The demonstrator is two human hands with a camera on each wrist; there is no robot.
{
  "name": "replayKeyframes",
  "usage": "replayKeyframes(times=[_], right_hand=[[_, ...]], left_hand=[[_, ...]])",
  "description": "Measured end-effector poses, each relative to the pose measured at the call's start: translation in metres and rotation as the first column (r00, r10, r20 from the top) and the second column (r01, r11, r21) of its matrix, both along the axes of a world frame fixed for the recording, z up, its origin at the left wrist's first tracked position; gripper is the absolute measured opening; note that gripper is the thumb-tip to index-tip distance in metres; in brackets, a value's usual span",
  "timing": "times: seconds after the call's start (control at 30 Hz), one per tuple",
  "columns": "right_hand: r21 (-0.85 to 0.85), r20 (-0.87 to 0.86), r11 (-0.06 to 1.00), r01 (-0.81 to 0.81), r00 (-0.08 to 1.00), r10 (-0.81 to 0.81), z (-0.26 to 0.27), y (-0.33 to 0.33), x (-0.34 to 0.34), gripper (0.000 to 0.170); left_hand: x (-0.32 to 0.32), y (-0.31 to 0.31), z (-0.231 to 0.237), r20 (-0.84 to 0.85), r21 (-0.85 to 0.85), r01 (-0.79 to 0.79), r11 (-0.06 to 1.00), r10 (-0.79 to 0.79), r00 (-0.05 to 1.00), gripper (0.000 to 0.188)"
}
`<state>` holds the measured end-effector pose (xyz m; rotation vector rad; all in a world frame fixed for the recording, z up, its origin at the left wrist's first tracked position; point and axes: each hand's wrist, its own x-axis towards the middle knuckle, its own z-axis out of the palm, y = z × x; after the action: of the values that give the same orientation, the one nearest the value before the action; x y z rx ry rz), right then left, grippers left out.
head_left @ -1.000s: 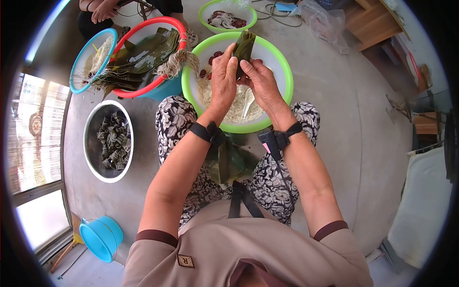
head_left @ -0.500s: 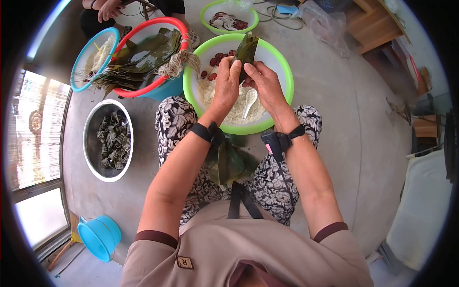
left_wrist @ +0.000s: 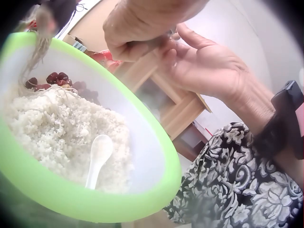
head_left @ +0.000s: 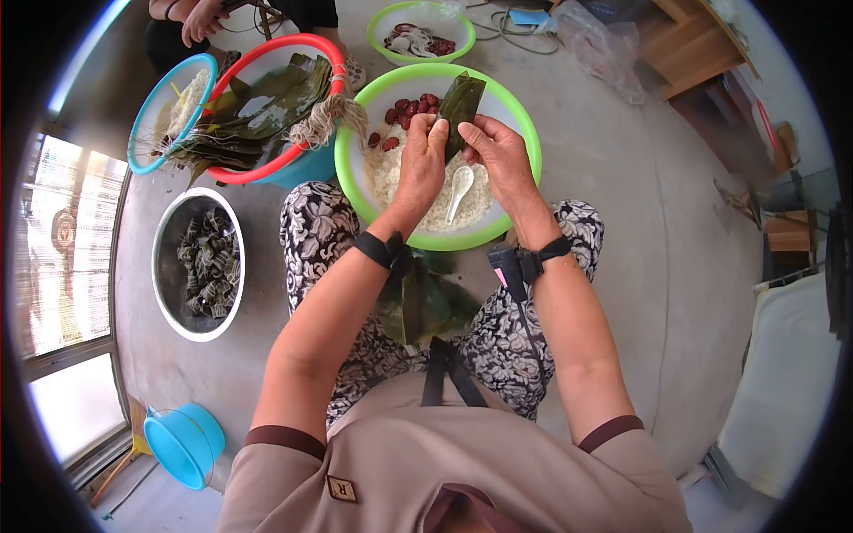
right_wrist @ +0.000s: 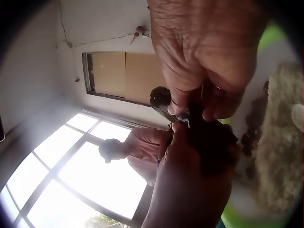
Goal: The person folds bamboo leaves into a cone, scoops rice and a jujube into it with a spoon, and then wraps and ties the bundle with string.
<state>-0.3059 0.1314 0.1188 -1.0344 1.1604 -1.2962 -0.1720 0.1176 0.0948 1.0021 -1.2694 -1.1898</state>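
Observation:
Over the green-rimmed basin, both hands hold a folded strip of dark green leaves that sticks up beyond the fingers. My left hand grips its left side, thumb laid along the leaf. On the other side my right hand pinches it between thumb and fingers. The right wrist view shows the leaf bundle dark between the two hands, its inside hidden. White rice fills much of the basin, with red dates at its far side. A white spoon lies on the rice.
At the left, a red-rimmed tub holds long leaves and string. Beside it is a blue-rimmed basin with rice. A white-rimmed bowl holds tied leaf parcels. Another person sits beyond the tub.
Both hands have come slightly nearer with the leaf bundle, which now leans more to the right. More of the dates and the spoon show.

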Motion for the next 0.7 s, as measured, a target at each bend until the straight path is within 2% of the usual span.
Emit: replayKeyframes(times=[0.23, 0.4, 0.57, 0.7], right_hand=[[-0.025, -0.077, 0.998, 0.059, 0.995, -0.061, 0.001, 0.001, 0.004, 0.019], [-0.071, -0.108, 0.994, 0.082, 0.99, -0.089, -0.004, -0.001, 0.0, 0.018], [-0.067, -0.167, 0.993, 0.1, 0.98, -0.11, -0.01, 0.001, -0.001, 0.017], [-0.154, -0.255, 0.986, 0.069, 0.961, -0.107, -0.014, 0.002, -0.001, 0.016]], left_hand=[[-0.001, 0.002, -0.001, 0.073, -0.016, -0.027, 0.999, 0.029, 0.997, 0.024], [-0.003, 0.004, -0.008, 0.148, 0.035, -0.025, 0.999, 0.02, 0.989, 0.024], [-0.004, 0.003, -0.017, 0.105, 0.08, 0.003, 0.997, -0.012, 0.994, 0.025], [-0.003, 0.003, -0.02, 0.042, 0.122, 0.045, 0.991, -0.051, 0.998, 0.026]])
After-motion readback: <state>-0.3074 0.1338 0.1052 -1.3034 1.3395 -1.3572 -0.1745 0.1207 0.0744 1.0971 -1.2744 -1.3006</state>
